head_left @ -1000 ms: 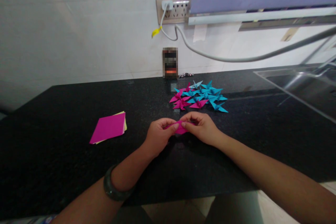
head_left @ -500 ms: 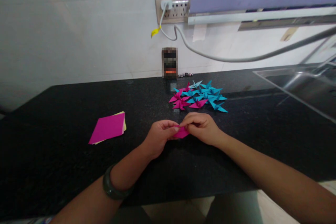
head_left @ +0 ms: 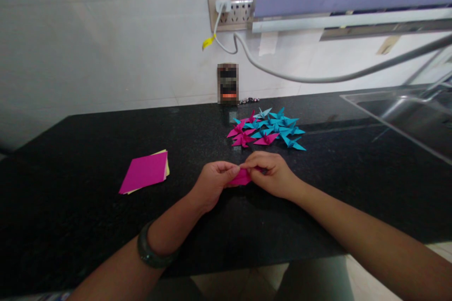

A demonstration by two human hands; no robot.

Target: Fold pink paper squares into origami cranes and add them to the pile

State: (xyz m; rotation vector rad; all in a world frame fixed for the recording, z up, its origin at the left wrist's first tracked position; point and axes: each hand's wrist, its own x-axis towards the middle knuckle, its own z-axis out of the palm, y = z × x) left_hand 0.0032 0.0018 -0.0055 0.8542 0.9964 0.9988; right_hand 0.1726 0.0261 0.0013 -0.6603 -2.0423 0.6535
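Note:
Between my two hands is a small folded piece of pink origami paper (head_left: 242, 178), held just above or on the dark counter; which of the two I cannot tell. My left hand (head_left: 217, 181) pinches its left side, thumb on top. From the right, my right hand (head_left: 271, 173) grips the upper right part with thumb and fingers, which hide that corner. Beyond the hands lie several folded paper cranes, such as a pink crane (head_left: 266, 139) and a blue crane (head_left: 293, 143). Left of my hands rests a stack of square paper (head_left: 144, 172), magenta on top with yellow edges showing.
The black counter (head_left: 88, 225) runs to a tiled wall. A blurred dark box-like object (head_left: 228, 83) stands against the wall beside a beaded string (head_left: 249, 100). A socket strip (head_left: 236, 13) feeds a grey cable (head_left: 300, 79). At the right is a metal sink (head_left: 391, 117).
The fingers of my right hand have shifted slightly along the top edge of the pink paper, toward my left thumb. The cranes and the paper stack stay where they were.

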